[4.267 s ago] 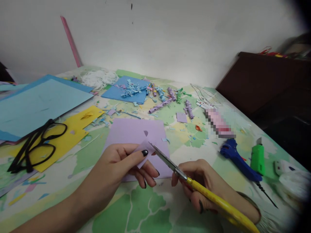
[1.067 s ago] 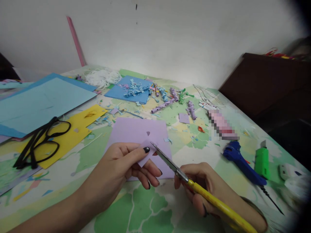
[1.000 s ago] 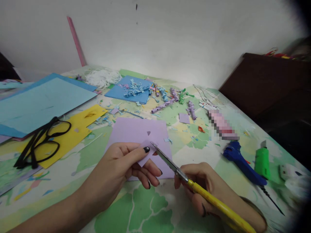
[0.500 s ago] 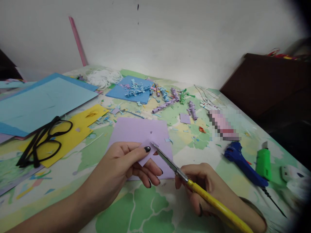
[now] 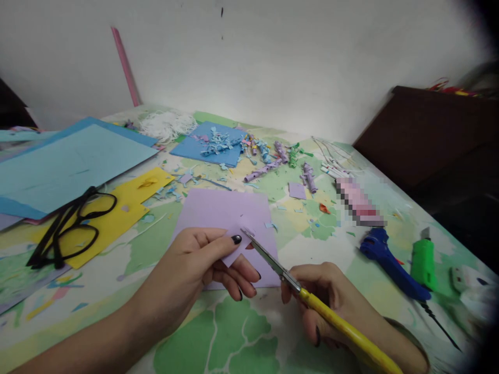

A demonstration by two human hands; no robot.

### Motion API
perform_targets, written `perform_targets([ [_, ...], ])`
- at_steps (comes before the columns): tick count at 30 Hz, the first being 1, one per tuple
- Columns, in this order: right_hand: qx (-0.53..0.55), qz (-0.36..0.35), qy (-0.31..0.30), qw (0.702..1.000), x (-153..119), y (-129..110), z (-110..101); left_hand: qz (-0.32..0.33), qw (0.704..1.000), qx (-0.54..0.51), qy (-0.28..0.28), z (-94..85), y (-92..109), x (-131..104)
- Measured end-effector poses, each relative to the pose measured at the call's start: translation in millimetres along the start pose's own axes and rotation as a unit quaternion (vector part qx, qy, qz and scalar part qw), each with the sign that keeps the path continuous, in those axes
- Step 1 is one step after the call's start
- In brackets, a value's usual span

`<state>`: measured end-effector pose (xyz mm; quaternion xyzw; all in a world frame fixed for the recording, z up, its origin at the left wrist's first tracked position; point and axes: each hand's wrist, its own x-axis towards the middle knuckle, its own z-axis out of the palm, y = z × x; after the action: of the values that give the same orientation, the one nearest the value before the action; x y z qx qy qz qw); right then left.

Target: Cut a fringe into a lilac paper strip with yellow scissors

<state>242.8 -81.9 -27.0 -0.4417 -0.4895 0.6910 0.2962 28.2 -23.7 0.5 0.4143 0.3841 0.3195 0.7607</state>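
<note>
Angular lilac paper (image 5: 231, 255) is pinched by left grip (image 5: 198, 255); right grip (image 5: 340, 295) clasps metal scissors (image 5: 268, 257).

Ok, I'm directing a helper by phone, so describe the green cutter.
On the patterned tablecloth, look right of the right hand to the blue tool. The green cutter lies on its right, distinguished by bright green colour and exposed blade.

the left hand (image 5: 200, 254) pinches, thumb (image 5: 220, 246) uppermost, while the right hand (image 5: 331, 285) curls in a grip.
</note>
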Motion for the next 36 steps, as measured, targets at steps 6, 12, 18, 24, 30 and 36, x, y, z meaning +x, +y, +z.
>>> perform_targets([
  [6,-0.039,-0.008,0.010,0.999,-2.6,-2.6,-1.9,0.002,1.000,0.008,0.000,-0.1,0.4,0.9],
  [12,-0.053,-0.049,-0.015,0.997,-8.0,-0.4,-4.7,0.006,1.000,0.006,-0.010,-1.4,-2.4,2.4],
  [18,-0.035,-0.072,-0.001,0.997,-9.4,6.7,-5.0,0.003,1.000,-0.004,0.003,-0.1,-1.8,0.4],
  [24,-0.047,-0.040,-0.005,0.998,-7.5,2.2,-3.6,0.001,1.000,-0.009,-0.002,-1.0,-1.8,1.0],
  [30,-0.038,-0.032,0.002,0.999,-4.3,-0.2,-0.1,0.004,1.000,-0.008,0.001,-1.3,-2.2,2.7],
  [36,-0.007,-0.005,0.002,1.000,-2.1,0.2,1.9,0.008,1.000,-0.003,0.002,-3.2,-3.2,2.7],
])
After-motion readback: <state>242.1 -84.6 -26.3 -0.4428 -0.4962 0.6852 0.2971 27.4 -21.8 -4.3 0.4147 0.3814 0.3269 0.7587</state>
